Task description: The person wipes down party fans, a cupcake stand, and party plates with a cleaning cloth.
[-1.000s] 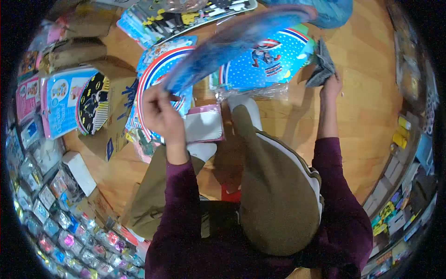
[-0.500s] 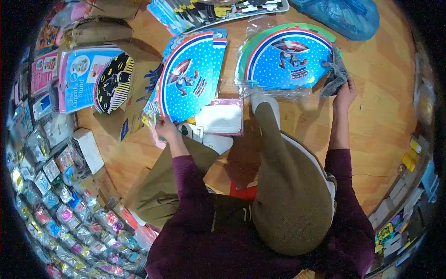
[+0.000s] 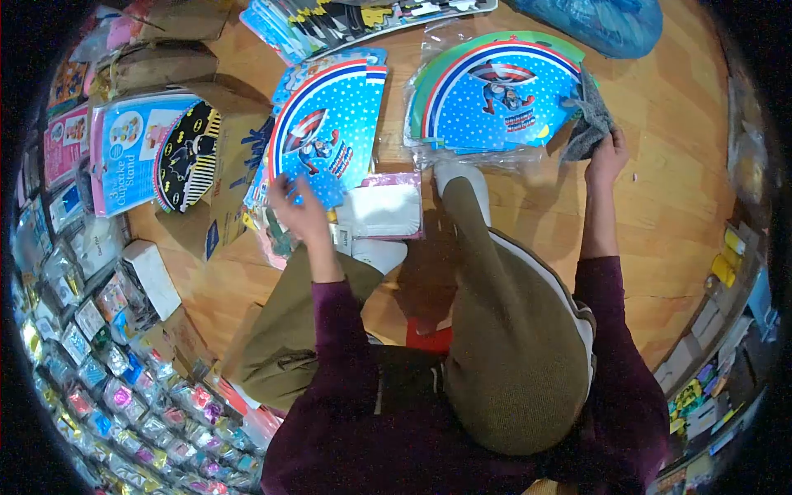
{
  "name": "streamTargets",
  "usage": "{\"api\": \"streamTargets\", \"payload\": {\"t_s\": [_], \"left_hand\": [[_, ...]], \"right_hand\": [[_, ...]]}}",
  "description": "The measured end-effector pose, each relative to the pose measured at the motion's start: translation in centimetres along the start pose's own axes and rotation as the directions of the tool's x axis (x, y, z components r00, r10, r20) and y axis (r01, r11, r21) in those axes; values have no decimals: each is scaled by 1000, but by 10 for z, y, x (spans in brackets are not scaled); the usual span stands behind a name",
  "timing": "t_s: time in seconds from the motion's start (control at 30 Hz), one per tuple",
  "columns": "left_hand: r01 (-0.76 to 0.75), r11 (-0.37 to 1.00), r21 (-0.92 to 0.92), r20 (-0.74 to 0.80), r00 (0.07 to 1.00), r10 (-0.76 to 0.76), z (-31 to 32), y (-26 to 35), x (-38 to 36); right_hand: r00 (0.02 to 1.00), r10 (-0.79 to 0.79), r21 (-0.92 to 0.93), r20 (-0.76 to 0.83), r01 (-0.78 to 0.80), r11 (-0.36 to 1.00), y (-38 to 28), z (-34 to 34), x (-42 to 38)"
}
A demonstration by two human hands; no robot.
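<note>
My left hand (image 3: 301, 213) is over the lower left corner of a blue starry fan-shaped card sheet (image 3: 351, 124) with a superhero print. Its fingers are spread, slightly blurred, and hold nothing. At the right, my right hand (image 3: 608, 157) pinches a grey cloth (image 3: 591, 124). The cloth lies against the right end of a second blue fan-shaped sheet (image 3: 462, 103), which rests on a green one and clear plastic wrapping. Below the left sheets is a white packet with a pink edge (image 3: 384, 206).
A cardboard box (image 3: 235, 157) at the left holds a batman-print fan sheet (image 3: 188, 157) and a cupcake stand pack (image 3: 128, 148). A tray of printed cards (image 3: 346, 21) and a blue plastic bag (image 3: 610, 25) lie at the back. Many small packets (image 3: 124, 396) line the lower left.
My left hand has let go of the lower edge of the left sheet and moved up over it, fingers spreading. My right hand still holds the cloth; the view has shifted slightly.
</note>
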State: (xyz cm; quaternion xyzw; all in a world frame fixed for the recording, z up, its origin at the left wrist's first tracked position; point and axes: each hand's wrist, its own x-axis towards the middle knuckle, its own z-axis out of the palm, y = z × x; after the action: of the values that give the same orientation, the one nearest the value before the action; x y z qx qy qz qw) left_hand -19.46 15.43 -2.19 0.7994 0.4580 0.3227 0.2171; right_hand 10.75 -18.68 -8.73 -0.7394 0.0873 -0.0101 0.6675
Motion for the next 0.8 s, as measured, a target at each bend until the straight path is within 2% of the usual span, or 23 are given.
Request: {"api": "streamTargets", "payload": {"t_s": [0.03, 0.07, 0.1, 0.13, 0.17, 0.2, 0.27, 0.3, 0.37, 0.47, 0.6, 0.67, 0.7, 0.73, 0.8], "left_hand": [[90, 963, -253, 143, 988, -55, 14, 25, -5], [53, 961, -271, 289, 957, 28, 28, 43, -11], [127, 945, -300, 415, 910, 10, 40, 74, -18], [64, 957, -283, 477, 875, 83, 60, 82, -25], [16, 967, -254, 498, 859, 117, 78, 87, -32], [42, 977, -209, 522, 850, 75, 96, 86, -36], [27, 999, -40, 528, 849, -2, 124, 80, -41], [28, 999, -45, 533, 846, 0, 131, 81, -43], [118, 987, 106, 583, 797, -158, 140, 85, -44], [47, 977, 206, 602, 782, -164, 145, 95, -45], [28, 982, 189, 623, 769, -142, 149, 92, -42], [43, 990, 132, 635, 764, -118, 148, 88, -42], [29, 999, 33, 626, 779, -43, 147, 85, -43], [25, 999, 31, 629, 777, -40, 146, 83, -44], [-97, 994, 45, 617, 785, 49, 135, 89, -44]], "right_hand": [[1000, 10, 42, 14, -10, 999, -1, 1, 0], [999, 16, 86, 29, -19, 996, -2, 3, 0], [1000, 12, 77, 14, -13, 997, -1, 5, 0], [1000, 8, 78, 10, -9, 997, -3, 6, 0], [1000, -13, 38, 14, 12, 999, -5, 7, -1], [999, -33, -4, 19, 33, 999, -6, 6, -2], [999, -41, 30, 9, 41, 999, -4, 4, -2], [999, -47, 7, 12, 47, 999, 0, 1, -1], [998, -56, -2, 10, 56, 998, 2, -1, 1], [999, -35, 3, -3, 35, 999, -5, -5, 1], [1000, -21, 22, -10, 22, 1000, -3, -10, 6], [1000, -8, 54, -10, 8, 999, 0, -12, 6], [1000, -9, 55, -17, 10, 998, -1, -12, 5], [1000, -26, 51, -13, 26, 998, -2, -12, 5], [999, -43, 46, -10, 44, 998, -14, -5, 4]]}}
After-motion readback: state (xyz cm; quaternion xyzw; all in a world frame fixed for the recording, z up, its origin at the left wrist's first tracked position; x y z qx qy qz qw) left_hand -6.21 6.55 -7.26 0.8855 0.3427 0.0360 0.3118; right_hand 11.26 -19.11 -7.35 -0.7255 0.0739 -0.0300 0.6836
